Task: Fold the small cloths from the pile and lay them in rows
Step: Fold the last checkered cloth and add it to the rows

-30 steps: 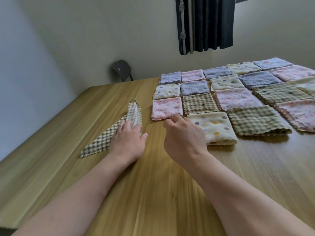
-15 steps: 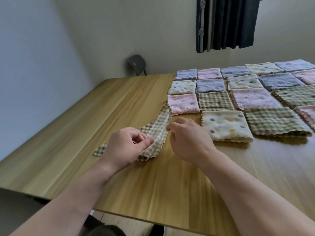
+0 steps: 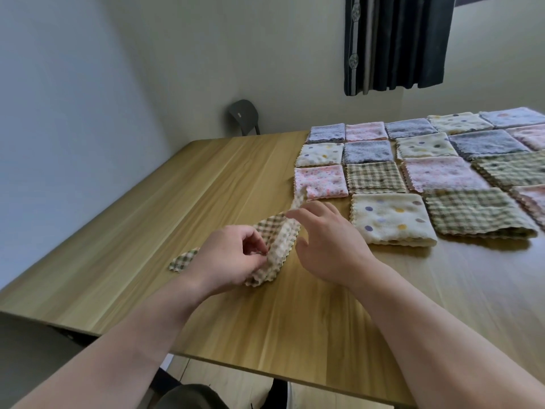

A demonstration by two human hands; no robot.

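Closest to me, the person's left hand [image 3: 233,258] has curled its thumb and fingers into a pinch on the near edge of the green-checked cloth [image 3: 278,246]. A second ago that hand lay flat on the cloth, pressing it down as a triangle on the wooden table [image 3: 141,231]. Now the middle of the cloth is lifted and rumpled, with only its left corner resting on the wood. The right hand [image 3: 327,246], which had hung loosely curled beside it, has come in with fingers spread and mostly straight, the forefinger touching the raised far tip of the cloth; it does not look like a grip. I'd judge the fold is being reopened or redone, so this piece is not ready to place. Just beyond the right hand lies the cream spotted cloth [image 3: 389,219], and the pink cloth [image 3: 321,181] sits behind it to the left, heading the rows of folded cloths [image 3: 365,152]. I see no pile from here. Farther off stand a dark chair [image 3: 244,115] and a dark curtain [image 3: 395,45].
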